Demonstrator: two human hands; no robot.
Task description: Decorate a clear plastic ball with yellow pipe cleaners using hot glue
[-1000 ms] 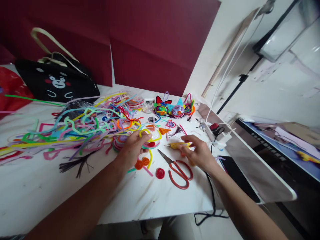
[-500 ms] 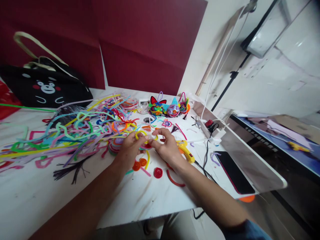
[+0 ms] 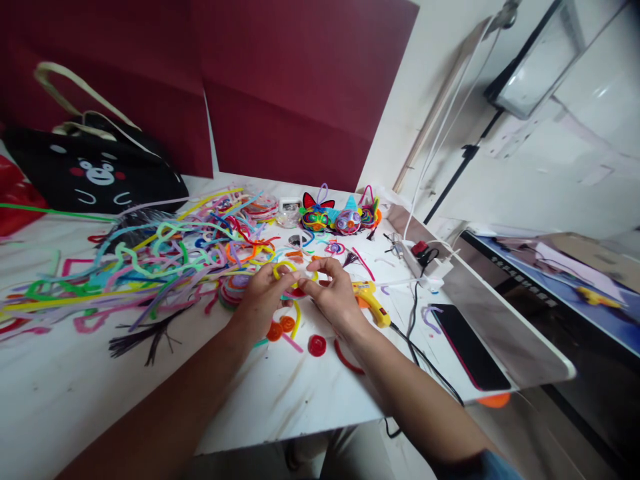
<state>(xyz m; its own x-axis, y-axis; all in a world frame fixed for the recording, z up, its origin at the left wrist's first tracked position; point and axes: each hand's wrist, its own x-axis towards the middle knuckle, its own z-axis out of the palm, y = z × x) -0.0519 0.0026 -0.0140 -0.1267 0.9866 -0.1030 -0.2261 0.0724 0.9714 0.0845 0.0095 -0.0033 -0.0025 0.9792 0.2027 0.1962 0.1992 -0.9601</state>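
Observation:
A yellow pipe cleaner (image 3: pixel 285 266) is bent into a loop between my two hands. My left hand (image 3: pixel 263 297) pinches it with thumb and finger. My right hand (image 3: pixel 330 291) meets it from the other side, thumb and forefinger closed on the same strand. Just below my fingers lie two orange pipe-cleaner coils (image 3: pixel 281 327), and a red coil (image 3: pixel 317 345) rests nearer to me. A curved red strip (image 3: pixel 347 359) is partly hidden by my right forearm. Beside my right hand lies a yellow glue gun (image 3: pixel 373 303).
A tangled heap of coloured pipe cleaners (image 3: pixel 165 253) spreads over the left side. Several finished coiled ornaments (image 3: pixel 345 220) stand at the back. On the right are a power strip (image 3: pixel 425 261), cables and a black phone (image 3: pixel 470 347). A black bag (image 3: pixel 100 170) sits back left.
My hands stay close together on the yellow pipe cleaner, with hardly any finger movement. The whole view has shifted slightly.

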